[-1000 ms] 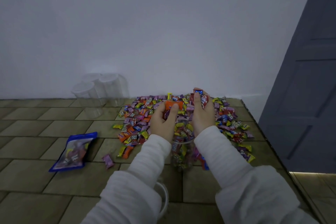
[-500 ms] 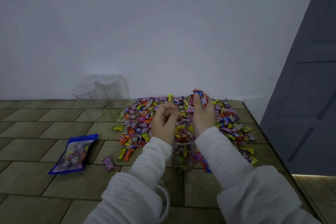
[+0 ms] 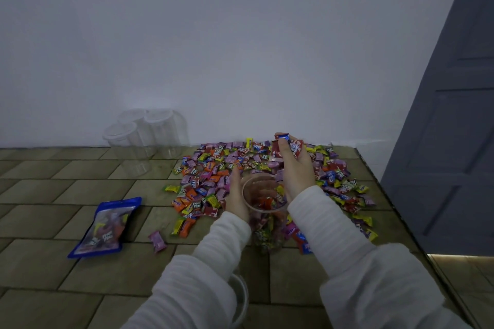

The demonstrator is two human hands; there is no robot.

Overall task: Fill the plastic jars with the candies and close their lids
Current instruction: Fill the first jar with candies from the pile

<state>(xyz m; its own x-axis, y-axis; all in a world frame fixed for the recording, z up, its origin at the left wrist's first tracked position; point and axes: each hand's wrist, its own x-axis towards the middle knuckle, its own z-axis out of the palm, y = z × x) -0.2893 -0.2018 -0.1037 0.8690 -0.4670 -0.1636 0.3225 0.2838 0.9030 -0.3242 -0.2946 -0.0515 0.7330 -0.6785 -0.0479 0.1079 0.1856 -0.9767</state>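
A clear plastic jar (image 3: 267,234), partly filled with wrapped candies, stands open in front of me. My left hand (image 3: 235,196) is against its left side, and fingers show through the plastic as if wrapped round the jar. My right hand (image 3: 295,168) hovers just beyond the jar's right rim and grips a few red and blue candies (image 3: 287,145). The big candy pile (image 3: 213,168) spreads behind and beside the jar.
Three empty clear jars (image 3: 139,141) stand at the back left by the wall. A blue candy packet (image 3: 105,227) and one loose pink candy (image 3: 157,241) lie to the left. A clear lid (image 3: 242,299) lies beneath my left sleeve. The surface ends at the right, beside a grey door (image 3: 441,141).
My left hand let an orange candy go over the jar, then dropped to the jar's left side. My right hand has stayed in place with its candies.
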